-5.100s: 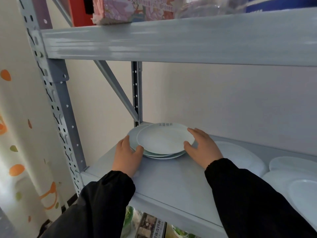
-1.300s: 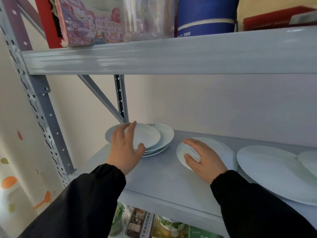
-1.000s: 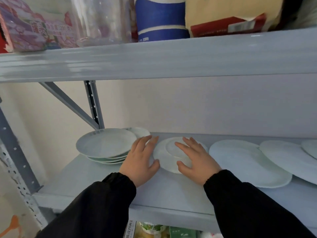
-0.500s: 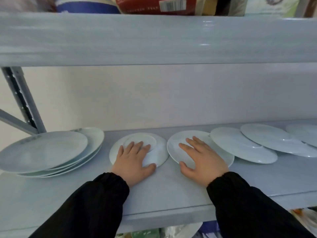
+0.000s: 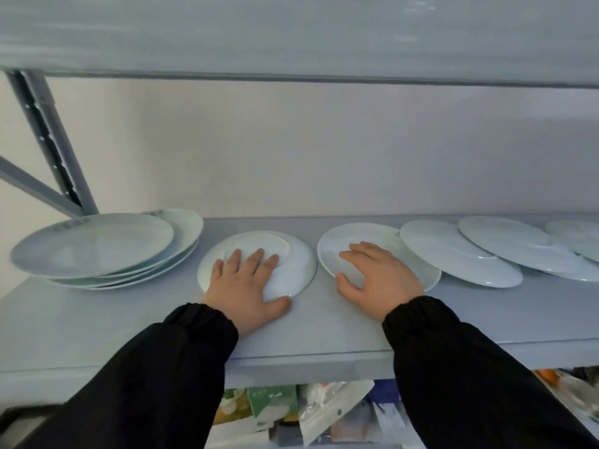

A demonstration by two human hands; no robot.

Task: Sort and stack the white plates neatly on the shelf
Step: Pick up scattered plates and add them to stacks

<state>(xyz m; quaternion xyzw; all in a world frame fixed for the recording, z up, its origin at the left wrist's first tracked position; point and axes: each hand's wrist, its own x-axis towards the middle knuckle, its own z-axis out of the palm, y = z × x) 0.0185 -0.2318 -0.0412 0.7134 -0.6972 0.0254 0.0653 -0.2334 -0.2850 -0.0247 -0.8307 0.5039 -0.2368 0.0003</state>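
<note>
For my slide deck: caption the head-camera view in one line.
Left hand flat on a small plate, right hand on the neighbouring plate, a plate stack at left on the grey shelf.

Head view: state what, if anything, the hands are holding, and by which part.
Nothing is gripped. The left hand lies flat on the upturned small white plate; the right hand rests on the neighbouring round white plate.

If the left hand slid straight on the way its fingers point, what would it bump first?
Probably the back wall, though depth is unclear. The left hand lies on the upturned plate, fingers pointing straight back; beyond it only bare shelf shows.
</note>
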